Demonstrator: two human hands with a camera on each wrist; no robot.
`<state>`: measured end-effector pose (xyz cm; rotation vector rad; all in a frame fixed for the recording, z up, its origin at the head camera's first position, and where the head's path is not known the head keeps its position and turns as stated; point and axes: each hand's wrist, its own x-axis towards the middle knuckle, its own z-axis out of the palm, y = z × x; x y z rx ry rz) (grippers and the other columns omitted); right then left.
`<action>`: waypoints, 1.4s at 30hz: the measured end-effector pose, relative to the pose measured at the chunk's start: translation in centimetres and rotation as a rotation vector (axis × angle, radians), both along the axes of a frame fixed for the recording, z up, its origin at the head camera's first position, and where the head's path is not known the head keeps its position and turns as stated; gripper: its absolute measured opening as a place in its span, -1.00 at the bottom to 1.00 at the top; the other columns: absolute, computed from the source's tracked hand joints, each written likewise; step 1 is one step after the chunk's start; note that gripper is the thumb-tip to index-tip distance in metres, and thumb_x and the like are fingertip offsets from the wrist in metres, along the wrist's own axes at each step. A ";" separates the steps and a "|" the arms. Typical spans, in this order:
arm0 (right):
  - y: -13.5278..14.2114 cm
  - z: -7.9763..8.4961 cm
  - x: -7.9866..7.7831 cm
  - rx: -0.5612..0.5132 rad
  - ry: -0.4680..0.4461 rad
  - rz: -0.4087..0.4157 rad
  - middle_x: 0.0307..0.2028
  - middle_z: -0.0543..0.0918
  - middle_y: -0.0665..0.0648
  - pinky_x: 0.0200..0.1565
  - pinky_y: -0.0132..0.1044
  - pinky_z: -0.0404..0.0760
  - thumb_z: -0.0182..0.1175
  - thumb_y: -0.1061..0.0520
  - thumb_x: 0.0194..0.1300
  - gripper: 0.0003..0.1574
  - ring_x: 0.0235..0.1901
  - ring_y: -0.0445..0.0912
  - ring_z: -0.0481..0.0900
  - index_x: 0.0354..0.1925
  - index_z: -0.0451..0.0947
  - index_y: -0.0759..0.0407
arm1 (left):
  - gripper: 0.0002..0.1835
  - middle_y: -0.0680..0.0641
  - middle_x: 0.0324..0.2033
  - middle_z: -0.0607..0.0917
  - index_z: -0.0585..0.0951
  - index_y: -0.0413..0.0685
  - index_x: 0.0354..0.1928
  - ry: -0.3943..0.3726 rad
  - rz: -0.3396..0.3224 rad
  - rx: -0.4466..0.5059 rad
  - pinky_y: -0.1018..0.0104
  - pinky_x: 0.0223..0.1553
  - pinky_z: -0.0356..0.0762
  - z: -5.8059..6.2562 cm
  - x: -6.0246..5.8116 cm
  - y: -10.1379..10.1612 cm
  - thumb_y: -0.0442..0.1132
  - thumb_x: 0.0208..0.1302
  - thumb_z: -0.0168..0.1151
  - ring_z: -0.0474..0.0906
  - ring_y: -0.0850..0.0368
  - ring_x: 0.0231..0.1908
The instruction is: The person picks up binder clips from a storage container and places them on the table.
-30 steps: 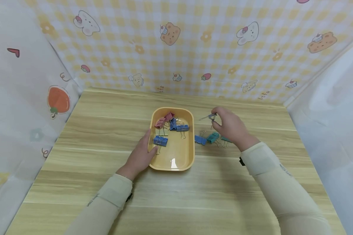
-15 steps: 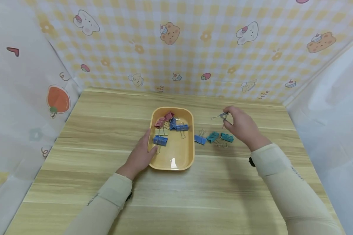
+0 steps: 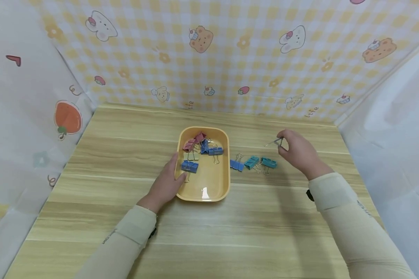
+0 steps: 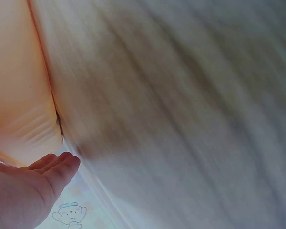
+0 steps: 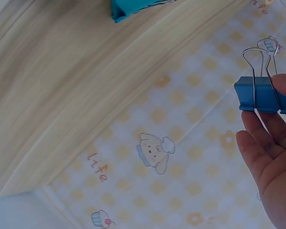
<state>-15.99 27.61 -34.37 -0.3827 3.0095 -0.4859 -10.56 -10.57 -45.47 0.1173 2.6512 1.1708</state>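
Note:
At the left side of a yellow plastic tray [image 3: 229, 174], my left hand [image 3: 162, 184] grips the wall, thumb over the rim and fingers along the outside. Raised above the table at right, my right hand [image 3: 300, 155] pinches a blue binder clip [image 5: 260, 93], its two wire handles pointing away from the palm. Red clips [image 3: 189, 145], blue clips [image 3: 189, 166] and a pale yellow clip [image 3: 191, 156] lie in the tray's far and left parts. On the table right of the tray lie a blue clip [image 3: 237, 165] and two teal clips [image 3: 269, 162].
Everything stands on a wood-grain table [image 3: 209, 240]. A yellow checked cloth wall [image 3: 230, 58] with cartoon prints rises behind its far edge. White sheets [image 3: 398, 128] hang along both sides.
My right hand has moved right, away from the tray, carrying the binder clip past the clips on the table. The left hand and tray have stayed in place.

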 end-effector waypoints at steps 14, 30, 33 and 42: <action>1.6 -1.0 0.0 0.048 -0.049 -0.016 0.07 0.53 0.45 -0.10 0.12 0.49 0.11 0.31 0.24 -0.52 -0.11 0.20 0.52 0.14 0.38 0.40 | -0.13 -0.32 0.46 0.03 -0.22 -0.09 0.53 -0.002 -0.006 0.000 -0.12 0.40 0.01 0.0 -0.1 -0.1 -0.09 0.41 0.07 0.00 -0.26 0.43; 3.3 -2.6 0.0 0.075 -0.089 -0.009 -0.07 0.62 0.42 -0.15 0.12 0.54 0.13 0.35 0.16 -0.53 -0.16 0.19 0.60 0.07 0.40 0.41 | -0.13 -0.31 0.46 0.03 -0.21 -0.07 0.53 -0.002 -0.002 0.001 -0.11 0.40 0.01 0.0 -0.1 -0.1 -0.07 0.41 0.06 0.00 -0.25 0.43; 3.5 -2.9 -0.1 0.085 -0.083 -0.005 -0.08 0.63 0.42 -0.13 0.13 0.55 0.13 0.35 0.14 -0.53 -0.15 0.20 0.61 0.06 0.41 0.40 | -0.13 -0.31 0.46 0.03 -0.21 -0.06 0.53 -0.005 -0.001 -0.001 -0.13 0.40 0.02 0.0 -0.1 -0.1 -0.07 0.41 0.06 0.00 -0.26 0.43; 3.6 -3.5 -0.2 0.114 -0.157 -0.039 0.00 0.58 0.45 -0.09 0.18 0.53 0.13 0.32 0.16 -0.50 -0.06 0.26 0.57 0.11 0.40 0.36 | -0.13 -0.30 0.47 0.04 -0.22 -0.04 0.54 -0.022 0.009 -0.001 -0.12 0.40 0.02 0.0 0.0 0.0 -0.05 0.41 0.05 0.00 -0.24 0.43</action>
